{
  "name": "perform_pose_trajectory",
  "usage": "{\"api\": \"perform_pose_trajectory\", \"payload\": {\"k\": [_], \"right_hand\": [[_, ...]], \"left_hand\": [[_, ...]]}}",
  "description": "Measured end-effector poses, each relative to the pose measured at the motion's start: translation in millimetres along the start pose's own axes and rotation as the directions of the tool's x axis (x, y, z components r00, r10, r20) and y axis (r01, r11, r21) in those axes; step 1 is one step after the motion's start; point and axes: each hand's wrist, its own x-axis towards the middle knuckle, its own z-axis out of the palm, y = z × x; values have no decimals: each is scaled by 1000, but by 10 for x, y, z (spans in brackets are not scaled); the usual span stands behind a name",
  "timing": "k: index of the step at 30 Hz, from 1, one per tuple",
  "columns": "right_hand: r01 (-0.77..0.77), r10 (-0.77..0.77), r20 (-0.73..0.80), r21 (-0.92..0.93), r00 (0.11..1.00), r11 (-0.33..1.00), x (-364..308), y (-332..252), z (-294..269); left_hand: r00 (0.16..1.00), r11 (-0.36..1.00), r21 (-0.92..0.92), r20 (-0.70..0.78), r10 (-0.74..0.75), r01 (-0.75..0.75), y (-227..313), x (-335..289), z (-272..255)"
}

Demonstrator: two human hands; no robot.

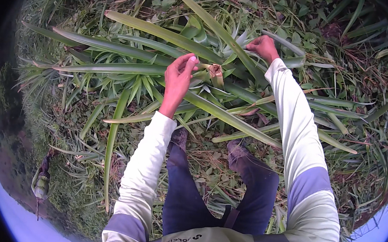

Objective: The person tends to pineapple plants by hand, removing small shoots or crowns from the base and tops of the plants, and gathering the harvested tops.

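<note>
A large pineapple plant with long, narrow green leaves spreads out in front of me. At its middle stands a cut stalk with a brown, hollowed end. Just left of that stalk is my left hand, thumb and fingers closed in a pinch beside a short pale green stem; what sits in the pinch is hidden. My right hand is farther away, to the right of the stalk. Its fingers are curled together by the pale leaf tips of a small shoot, and what they hold cannot be made out.
My feet stand at the near side of the plant, on ground covered with dry stems and cut weeds. Leafy vines grow beyond it. More pineapple leaves rise at the right, and a young fruit on a stalk shows lower left.
</note>
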Motion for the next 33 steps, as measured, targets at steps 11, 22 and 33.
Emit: {"api": "perform_pose_trajectory", "payload": {"k": [11,22,33], "right_hand": [[-22,23,-36,16,999,1000,-236,-137,-81],[111,-321,-399,-468,859,877,-760,-1511,-1135],[194,-391,-267,-550,881,813,-1696,-2024,-1043]], "left_hand": [[997,996,-62,-52,-65,62,-56,-401,-359],[988,984,-146,-96,-119,104,-124,-680,-637],[999,973,-226,-17,34,-37,481,-646,-656]]}}
